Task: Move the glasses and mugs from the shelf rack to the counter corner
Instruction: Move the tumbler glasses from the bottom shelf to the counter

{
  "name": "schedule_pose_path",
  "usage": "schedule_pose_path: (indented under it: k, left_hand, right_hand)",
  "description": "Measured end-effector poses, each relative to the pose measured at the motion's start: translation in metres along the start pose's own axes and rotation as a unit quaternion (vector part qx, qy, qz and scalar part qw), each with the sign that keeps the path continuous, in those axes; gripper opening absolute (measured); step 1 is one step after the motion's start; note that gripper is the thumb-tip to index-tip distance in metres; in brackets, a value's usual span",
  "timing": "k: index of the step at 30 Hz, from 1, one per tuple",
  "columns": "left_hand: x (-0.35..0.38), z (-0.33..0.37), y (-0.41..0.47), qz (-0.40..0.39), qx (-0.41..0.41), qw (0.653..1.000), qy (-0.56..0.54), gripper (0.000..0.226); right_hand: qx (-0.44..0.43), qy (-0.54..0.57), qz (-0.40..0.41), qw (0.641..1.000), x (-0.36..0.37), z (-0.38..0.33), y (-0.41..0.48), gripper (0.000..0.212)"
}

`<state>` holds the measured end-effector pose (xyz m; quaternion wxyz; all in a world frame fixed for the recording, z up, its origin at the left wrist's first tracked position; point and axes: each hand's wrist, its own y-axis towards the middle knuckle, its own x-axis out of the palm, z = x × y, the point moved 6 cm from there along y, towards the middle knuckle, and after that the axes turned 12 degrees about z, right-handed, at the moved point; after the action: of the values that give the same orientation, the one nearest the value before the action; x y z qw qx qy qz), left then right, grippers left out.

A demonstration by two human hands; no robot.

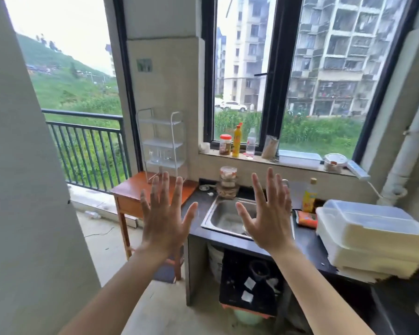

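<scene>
Clear glasses [160, 154] stand on the lower tier of the white shelf rack [163, 141], which sits on a reddish wooden side table [131, 189]; how many there are and whether any is a mug is too blurred to tell. They lie at about 12 o'clock from the left hand [163, 221], well apart from it and farther back. Both hands are raised with palms facing away, fingers spread wide and pointing up, holding nothing; the right hand [267, 218] hovers before the steel sink [218, 216] set in the dark counter [305, 240]. At 12 o'clock from the sink stand stacked lidded containers [228, 182]. At 3 o'clock of the right hand lie white foam boxes [370, 235], with a yellow-labelled bottle [309, 197] behind them. On the window sill [288, 163] stand a jar, a yellow bottle [237, 141] and a clear bottle
</scene>
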<state>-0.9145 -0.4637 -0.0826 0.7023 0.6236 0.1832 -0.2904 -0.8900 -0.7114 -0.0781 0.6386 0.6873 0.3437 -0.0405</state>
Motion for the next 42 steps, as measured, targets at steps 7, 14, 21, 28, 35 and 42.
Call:
schedule_pose_path:
  k: [7,14,21,28,35,42]
  left_hand:
    - [0.054,-0.103,0.051,-0.003,-0.034,0.999,0.033,0.075]
    - [0.167,-0.182,0.121,-0.018,-0.048,0.997,0.063,0.076]
    - [0.279,-0.260,0.238,-0.040,-0.110,0.990,0.075,0.082]
    - [0.358,-0.351,0.290,-0.068,-0.160,0.982,0.080,0.069]
    - [0.470,-0.451,0.334,-0.101,-0.167,0.980,0.040,0.070]
    - [0.606,-0.541,0.382,-0.187,-0.140,0.972,-0.028,0.074]
  right_hand:
    - [-0.021,0.066,-0.030,0.997,0.147,-0.046,0.040,0.085]
    - [-0.010,0.099,-0.056,0.993,0.317,-0.042,0.091,0.083]
    - [0.010,0.141,-0.098,0.985,0.478,-0.040,0.192,0.083]
    - [-0.005,0.153,-0.176,0.973,0.612,-0.078,0.238,0.083]
    - [0.023,0.131,-0.254,0.958,0.741,-0.107,0.247,0.079]
    - [0.155,0.079,-0.322,0.931,0.865,-0.119,0.258,0.079]
